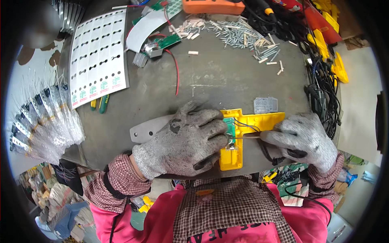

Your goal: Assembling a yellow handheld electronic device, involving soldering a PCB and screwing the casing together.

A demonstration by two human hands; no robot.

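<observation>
A yellow plastic housing (231, 161) lies open side up near the middle of the near edge of the tabletop (194, 87), between two gloved hands. It is made of two joined bars. The broader body has its long axis running from the near edge toward the far edge, its lower end close to the near edge. From the upper part of that body a narrower arm juts out, its axis lying almost parallel to the near edge and pointing to the right edge of the tabletop; its tip ends just beside the right hand (306, 139). A green circuit board (230, 128) sits in the body, and dark wires (246, 124) curve from it into the arm.

The hands are apart. The right one is closed on a thin rod (248, 137), which points left across the body to the board; whether it touches there cannot be told. The left hand (190, 139) lies palm down, its bent fingertips at the body's left side; whether they grip it cannot be told. Under its wrist side a grey plate (140, 132) with holes points toward the left edge.

A black cord (265, 152) runs from beside the right fingers toward the near edge. A small grey plastic piece (266, 105) lies just beyond the arm. Metal pins (237, 35) are heaped by the far edge.
</observation>
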